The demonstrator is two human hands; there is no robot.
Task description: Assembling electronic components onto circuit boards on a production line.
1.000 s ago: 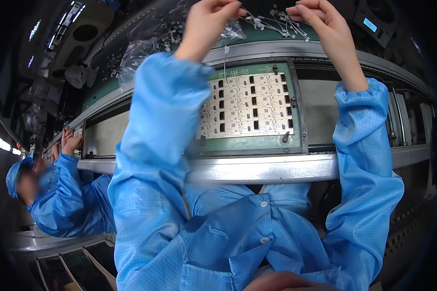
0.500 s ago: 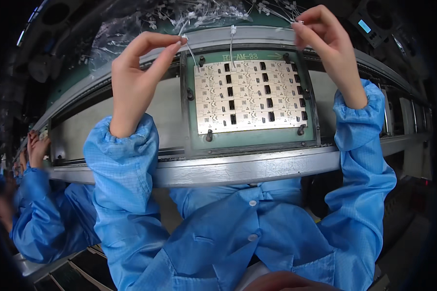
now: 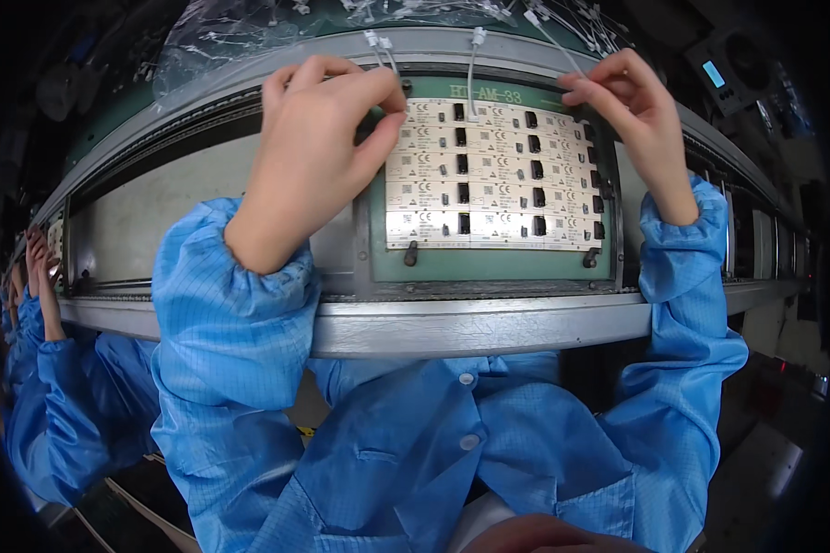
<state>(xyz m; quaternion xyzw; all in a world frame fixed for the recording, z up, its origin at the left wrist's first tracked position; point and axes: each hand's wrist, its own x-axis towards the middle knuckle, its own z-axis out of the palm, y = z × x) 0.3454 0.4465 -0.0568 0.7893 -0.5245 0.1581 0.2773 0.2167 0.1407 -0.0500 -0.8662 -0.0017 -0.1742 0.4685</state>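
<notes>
A panel of white printed circuit boards (image 3: 503,170) with black components sits in a green carrier (image 3: 489,269). My left hand (image 3: 327,129) is bent over the panel's upper left corner, its thumb and fingers closed around a thin wire. Two wires with white connectors (image 3: 385,43) rise behind those fingers; the gripped end is hidden. Another white-tipped wire (image 3: 471,78) stands up from the panel's top edge. At the carrier's upper right, my right hand (image 3: 632,111) pinches a white wire (image 3: 558,44) whose connector points up and left.
Metal rails (image 3: 480,330) run along the near and far sides of the carrier. Beyond the far rail lie loose connector wires (image 3: 581,23) and clear plastic bags (image 3: 221,55). A device with a lit display (image 3: 713,74) stands far right. A co-worker's hand (image 3: 41,267) is at far left.
My left hand has moved right and down from above the rail to the panel's corner. My right hand has lowered slightly, and a wire now stretches from its fingers.
</notes>
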